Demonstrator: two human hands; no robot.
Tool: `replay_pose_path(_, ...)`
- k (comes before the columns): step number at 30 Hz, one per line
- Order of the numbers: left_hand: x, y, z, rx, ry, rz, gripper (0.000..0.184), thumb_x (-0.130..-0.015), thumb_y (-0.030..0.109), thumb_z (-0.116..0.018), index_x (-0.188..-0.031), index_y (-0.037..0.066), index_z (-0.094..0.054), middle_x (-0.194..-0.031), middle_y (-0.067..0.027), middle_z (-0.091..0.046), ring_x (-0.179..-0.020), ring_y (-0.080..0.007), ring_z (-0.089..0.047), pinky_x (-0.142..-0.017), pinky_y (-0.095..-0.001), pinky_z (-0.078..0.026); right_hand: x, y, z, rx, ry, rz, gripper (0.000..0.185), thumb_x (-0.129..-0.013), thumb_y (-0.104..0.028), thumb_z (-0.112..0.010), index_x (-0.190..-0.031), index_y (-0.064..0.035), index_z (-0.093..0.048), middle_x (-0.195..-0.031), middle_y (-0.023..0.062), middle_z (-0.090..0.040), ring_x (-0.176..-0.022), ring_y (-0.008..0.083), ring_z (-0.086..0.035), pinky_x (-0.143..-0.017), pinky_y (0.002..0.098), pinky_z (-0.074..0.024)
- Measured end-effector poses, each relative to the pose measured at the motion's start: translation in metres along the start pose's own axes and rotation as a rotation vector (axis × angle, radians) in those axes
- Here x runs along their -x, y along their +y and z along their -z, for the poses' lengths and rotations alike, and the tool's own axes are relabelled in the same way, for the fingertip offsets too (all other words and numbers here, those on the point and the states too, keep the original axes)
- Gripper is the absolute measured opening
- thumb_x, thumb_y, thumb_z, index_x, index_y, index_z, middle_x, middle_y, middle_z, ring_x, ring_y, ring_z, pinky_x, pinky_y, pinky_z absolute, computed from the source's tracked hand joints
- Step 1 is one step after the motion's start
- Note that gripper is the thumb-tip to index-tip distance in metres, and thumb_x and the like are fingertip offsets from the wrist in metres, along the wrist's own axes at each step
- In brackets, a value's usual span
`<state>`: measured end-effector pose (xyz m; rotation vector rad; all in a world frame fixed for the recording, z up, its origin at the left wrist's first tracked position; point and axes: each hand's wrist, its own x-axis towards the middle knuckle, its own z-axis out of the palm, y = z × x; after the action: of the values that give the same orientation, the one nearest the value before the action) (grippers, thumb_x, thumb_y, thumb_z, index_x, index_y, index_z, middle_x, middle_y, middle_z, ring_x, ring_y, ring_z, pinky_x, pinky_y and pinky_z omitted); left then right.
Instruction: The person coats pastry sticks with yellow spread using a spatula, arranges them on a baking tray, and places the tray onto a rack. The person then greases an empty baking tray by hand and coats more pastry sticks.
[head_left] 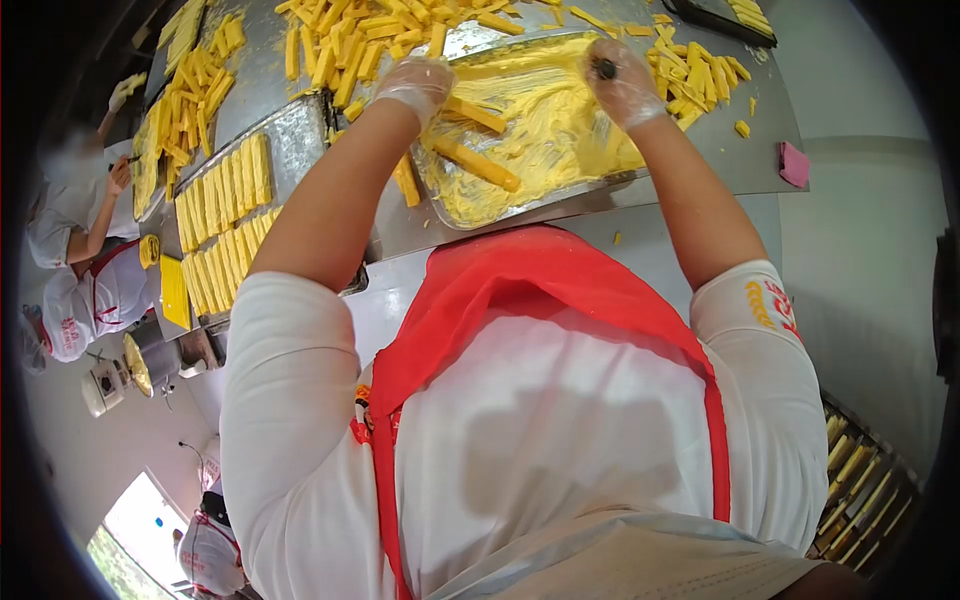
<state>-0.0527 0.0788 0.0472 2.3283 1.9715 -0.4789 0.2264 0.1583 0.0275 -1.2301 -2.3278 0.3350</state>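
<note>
My gloved left hand (415,85) is over the left rim of a metal tray (455,215), its fingers curled and partly hidden. A yellow cake stick (475,114) juts out beside it, and a second, cream-smeared stick (476,164) lies inside the tray. Pale yellow cream (550,120) is spread across the tray bottom. At the tray's right side, my gloved right hand (622,85) is closed around a tool with a black handle (604,68); its working end is hidden.
Loose sticks (350,45) are heaped beyond the tray, with more sticks (695,75) at right. Another tray (225,205) at left holds coated sticks in rows. A pink block-like item (793,165) is at the table's right edge. Co-workers (90,260) stand at far left; a rack (860,490) is lower right.
</note>
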Motion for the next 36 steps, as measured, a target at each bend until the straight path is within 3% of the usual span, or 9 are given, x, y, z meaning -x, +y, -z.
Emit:
replay_pose_path(3,0.014,0.004,0.023,0.261,-0.033,0.071,0.028,-0.081,0.005,-0.062,-0.109,0.007,-0.064,-0.101,-0.0183,-0.067,-0.094,-0.0341,-0.066,-0.085,-0.0401,-0.05,0.027,-0.007,0.038,-0.258,0.08,0.11,0.007,-0.085,-0.012,-0.064,-0.086,-0.006,-0.059,-0.076,0.0092,-0.058,-0.072,0.0235,-0.057,-0.071,0.0331,-0.0489)
replay_pose_path(6,0.028,0.009,0.018,0.438,0.057,-0.034,0.028,-0.079,0.006,-0.065,-0.106,0.003,-0.062,-0.095,-0.0183,-0.065,-0.091,-0.0368,-0.063,-0.081,-0.0416,-0.049,0.038,-0.006,0.049,-0.502,-0.576,0.074,0.006,-0.082,-0.008,-0.062,-0.086,-0.0061,-0.06,-0.091,0.0125,-0.064,-0.088,0.0342,-0.061,-0.075,0.0388,-0.0496)
replay_pose_path(11,0.041,0.039,-0.016,0.628,0.425,-0.083,0.023,-0.078,0.004,-0.067,-0.1,0.001,-0.06,-0.096,-0.0181,-0.064,-0.09,-0.038,-0.061,-0.08,-0.0415,-0.049,0.025,0.022,0.04,0.033,-0.164,0.262,0.012,-0.083,-0.014,-0.065,-0.09,-0.0074,-0.059,-0.088,0.0094,-0.061,-0.086,0.0334,-0.061,-0.073,0.043,-0.0485)
replay_pose_path(19,0.052,0.094,-0.04,1.126,0.49,0.248,0.029,-0.08,0.004,-0.061,-0.108,-0.001,-0.06,-0.093,-0.0142,-0.064,-0.086,-0.0241,-0.063,-0.077,-0.0343,-0.05,0.039,-0.025,0.016,-0.804,-0.16,0.116,0.009,-0.084,-0.01,-0.064,-0.087,-0.0061,-0.056,-0.077,0.0052,-0.053,-0.071,0.0133,-0.051,-0.066,0.0285,-0.0452)
replay_pose_path(27,0.064,0.113,-0.042,0.439,0.617,-0.089,0.019,-0.074,0.007,-0.066,-0.093,0.007,-0.065,-0.094,-0.0131,-0.063,-0.086,-0.0311,-0.061,-0.077,-0.04,-0.051,0.035,-0.018,0.043,-0.869,-0.309,0.11,0.018,-0.088,-0.022,-0.064,-0.085,-0.0059,-0.055,-0.071,0.0063,-0.049,-0.068,0.0181,-0.047,-0.066,0.0312,-0.0448)
replay_pose_path(30,0.073,0.115,-0.03,0.268,0.483,-0.278,0.018,-0.076,0.009,-0.064,-0.093,0.011,-0.066,-0.097,-0.0111,-0.062,-0.086,-0.0316,-0.061,-0.081,-0.0401,-0.051,0.024,0.004,0.025,-0.654,-0.314,0.165,0.016,-0.089,-0.018,-0.064,-0.085,-0.0053,-0.056,-0.07,0.0047,-0.051,-0.066,0.0146,-0.053,-0.064,0.0301,-0.0454)
replay_pose_path(33,0.075,0.113,-0.033,0.257,0.406,-0.22,0.018,-0.079,0.015,-0.063,-0.096,0.012,-0.067,-0.101,-0.0115,-0.063,-0.091,-0.0322,-0.061,-0.082,-0.041,-0.051,0.012,0.05,0.002,0.328,0.021,0.684,0.017,-0.088,-0.018,-0.065,-0.085,-0.0049,-0.055,-0.07,0.0049,-0.052,-0.068,0.0147,-0.052,-0.065,0.0294,-0.045)
replay_pose_path(35,0.071,0.12,-0.035,0.528,0.474,0.082,0.022,-0.078,0.019,-0.065,-0.099,0.011,-0.067,-0.103,-0.0144,-0.065,-0.093,-0.0339,-0.062,-0.083,-0.0428,-0.05,0.029,0.007,0.031,-0.553,-0.217,0.102,0.015,-0.086,-0.015,-0.065,-0.084,-0.0047,-0.055,-0.072,0.0043,-0.053,-0.071,0.0146,-0.052,-0.068,0.029,-0.0447)
replay_pose_path(36,0.067,0.123,-0.031,0.531,0.48,0.11,0.022,-0.078,0.019,-0.065,-0.099,0.011,-0.067,-0.103,-0.0144,-0.065,-0.093,-0.0339,-0.062,-0.083,-0.0428,-0.05,0.038,-0.011,0.035,-0.771,-0.253,0.21,0.013,-0.086,-0.012,-0.064,-0.082,-0.0047,-0.054,-0.074,0.0034,-0.052,-0.071,0.015,-0.05,-0.068,0.0294,-0.0446)
